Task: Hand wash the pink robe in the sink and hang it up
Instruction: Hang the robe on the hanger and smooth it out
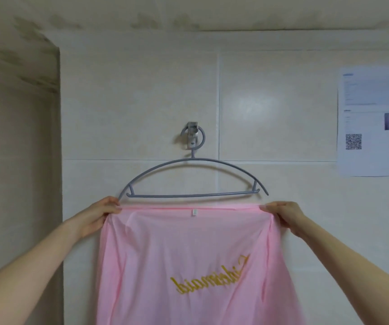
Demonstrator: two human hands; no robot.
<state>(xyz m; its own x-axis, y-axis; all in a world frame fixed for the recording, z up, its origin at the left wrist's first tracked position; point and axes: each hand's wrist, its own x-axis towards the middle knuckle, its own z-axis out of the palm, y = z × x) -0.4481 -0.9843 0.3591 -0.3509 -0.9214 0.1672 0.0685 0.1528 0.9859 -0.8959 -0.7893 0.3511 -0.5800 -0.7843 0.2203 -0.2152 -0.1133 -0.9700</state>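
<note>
Holding up the robe in the head view, both hands on it. Left hand pinches the top edge at its left end, fingers curled over the fabric. Right hand grips the top edge at its right end, fingers curled round a bunched fold. Hands well apart, with the edge stretched straight and about level between them. Robe is pink and thin, hangs down from that edge and runs out of the bottom of frame. Small white tag at the middle of the top edge. Gold script lettering lower on the fabric reads mirrored and slants up to the right. Darker fold lines run down both sides.

Hanger is grey, with curved shoulders and a straight lower bar, just above the robe's edge. Left hand is at the hanger's left tip; cannot tell if they touch. Right tip sits above the right hand, apart from it. Robe edge is below the bar, not on the hanger. Hanger's round loop hangs over a metal hook fixed to the wall.

Wall has glossy cream tiles, with glare right of the hook. Paper sheet is stuck at far right: text too blurred to read, a QR code and a dark picture. Beige recess at left. Stained patches near the ceiling. Bare forearms reach in from both lower corners.
</note>
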